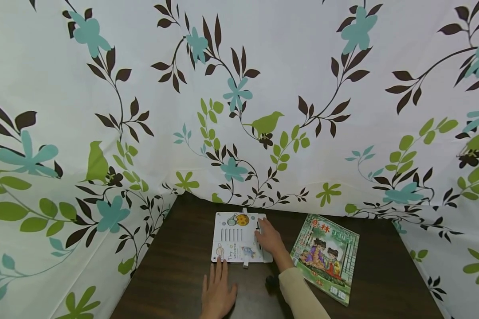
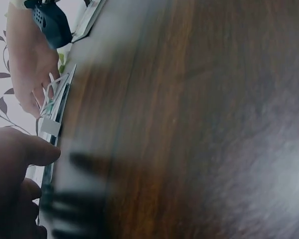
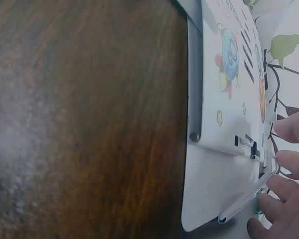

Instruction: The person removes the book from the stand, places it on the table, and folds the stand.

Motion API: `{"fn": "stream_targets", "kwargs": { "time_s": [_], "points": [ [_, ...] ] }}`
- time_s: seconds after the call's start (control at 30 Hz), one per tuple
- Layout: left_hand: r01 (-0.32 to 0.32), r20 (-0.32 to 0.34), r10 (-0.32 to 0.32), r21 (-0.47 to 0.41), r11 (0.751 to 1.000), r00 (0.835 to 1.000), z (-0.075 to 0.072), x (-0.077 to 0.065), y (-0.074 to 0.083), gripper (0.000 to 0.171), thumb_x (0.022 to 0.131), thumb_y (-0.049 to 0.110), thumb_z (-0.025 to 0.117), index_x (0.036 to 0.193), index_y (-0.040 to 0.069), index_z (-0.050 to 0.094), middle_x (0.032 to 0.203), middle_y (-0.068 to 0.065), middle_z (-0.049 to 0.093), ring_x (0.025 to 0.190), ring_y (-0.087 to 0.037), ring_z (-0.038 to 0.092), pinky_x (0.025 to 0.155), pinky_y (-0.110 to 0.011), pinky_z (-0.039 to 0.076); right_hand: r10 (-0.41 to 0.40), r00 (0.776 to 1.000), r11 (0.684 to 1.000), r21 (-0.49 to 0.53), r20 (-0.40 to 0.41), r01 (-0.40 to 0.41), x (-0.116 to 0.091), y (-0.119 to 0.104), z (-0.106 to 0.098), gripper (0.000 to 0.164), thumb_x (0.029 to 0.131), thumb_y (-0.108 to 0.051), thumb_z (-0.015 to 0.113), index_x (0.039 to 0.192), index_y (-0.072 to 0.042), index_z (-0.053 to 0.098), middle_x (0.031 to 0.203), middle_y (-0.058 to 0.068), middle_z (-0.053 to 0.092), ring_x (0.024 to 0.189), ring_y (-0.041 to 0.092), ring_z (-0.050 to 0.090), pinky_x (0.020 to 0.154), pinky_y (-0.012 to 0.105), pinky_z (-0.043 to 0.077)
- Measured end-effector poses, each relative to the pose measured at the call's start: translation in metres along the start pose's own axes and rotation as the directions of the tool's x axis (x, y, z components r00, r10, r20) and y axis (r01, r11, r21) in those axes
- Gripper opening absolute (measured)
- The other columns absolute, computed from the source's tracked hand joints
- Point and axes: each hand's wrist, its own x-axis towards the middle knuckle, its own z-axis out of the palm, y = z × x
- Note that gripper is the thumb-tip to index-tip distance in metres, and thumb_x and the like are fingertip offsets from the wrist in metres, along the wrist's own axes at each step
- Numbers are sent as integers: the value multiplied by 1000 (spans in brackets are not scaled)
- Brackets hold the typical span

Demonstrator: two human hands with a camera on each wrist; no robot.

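Observation:
A white printed board (image 1: 227, 243), with planets, slots and the words "Tiny universe", lies on the dark table. It looks like a folding book stand, with small white tabs at its top and bottom edges. My left hand (image 1: 219, 290) has its fingers stretched out at the board's lower left edge. At the board's right side is my right hand (image 1: 270, 237), its fingers bent slightly and spread. In the right wrist view those fingers (image 3: 284, 186) are at a thin white bar (image 3: 249, 195) beside a plain white panel (image 3: 214, 179). Contact between some fingertips and the bar is hard to see.
To the right of the board lies a green illustrated magazine (image 1: 327, 259), close to my right forearm. Dark wood tabletop (image 1: 163, 266) surrounds both. A white cloth with leaf and bird prints (image 1: 263, 155) hangs behind the table. A dark device (image 2: 52, 25) sits on my right wrist.

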Motion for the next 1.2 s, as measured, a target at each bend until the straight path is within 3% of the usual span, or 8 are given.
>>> {"fn": "stream_targets", "kwargs": {
  "time_s": [0.27,0.43,0.53,0.6,0.7,0.8,0.97,1.2],
  "points": [
    [-85,-53,86,24,996,995,-12,3,1,80,97,31,75,159,-7,43,173,-27,32,159,-47,35,126,-68,28,0,1000,1000,2,-12,0,-3,9,4,61,109,-31,57,163,-5,45,172,26,34,158,47,36,125,67,32],
    [-145,-62,146,33,989,987,-11,11,-10,78,96,27,76,158,-10,44,171,-30,34,158,-48,36,123,-67,34,40,999,999,-8,1,-40,-6,7,1,60,109,-30,56,163,-6,46,172,26,34,156,47,39,125,65,35],
    [-208,-95,211,39,977,973,-13,17,-18,75,94,21,79,154,-11,48,167,-32,38,153,-49,42,118,-68,40,40,999,999,11,-8,-40,-9,5,-3,58,109,-28,59,161,-4,47,170,26,35,155,48,40,123,66,36],
    [-258,-137,265,66,964,954,-14,23,-25,70,94,19,79,151,-12,52,163,-32,43,147,-49,49,113,-65,46,43,999,999,19,-14,-42,-11,5,-5,58,109,-27,60,161,-4,48,170,26,36,156,47,40,124,65,36],
    [-287,-185,299,89,954,936,-18,29,-30,65,93,17,80,146,-12,57,157,-31,48,136,-49,58,105,-61,53,45,999,999,15,-20,-45,-12,5,-5,57,109,-27,60,161,-5,48,168,26,38,154,46,42,123,64,37],
    [-264,-172,277,92,960,945,-20,35,-32,62,96,18,78,147,-10,57,156,-30,47,128,-49,63,100,-58,56,38,999,999,7,-25,-38,-14,8,-5,57,109,-26,61,160,-6,49,165,27,41,152,46,44,122,64,39],
    [-220,-103,228,88,972,968,-24,40,-32,67,98,20,76,153,-9,52,159,-31,42,132,-51,59,106,-61,53,8,999,1000,23,-38,-7,-18,10,-6,55,107,-22,63,158,-3,52,161,29,45,150,48,46,121,65,40],
    [-248,-119,261,111,962,958,-23,46,-35,69,95,19,77,152,-10,51,162,-33,40,144,-55,48,113,-66,45,23,999,999,34,-32,-22,-25,8,-12,53,108,-22,62,157,-5,53,161,27,47,150,46,47,121,64,40]
  ]
}}
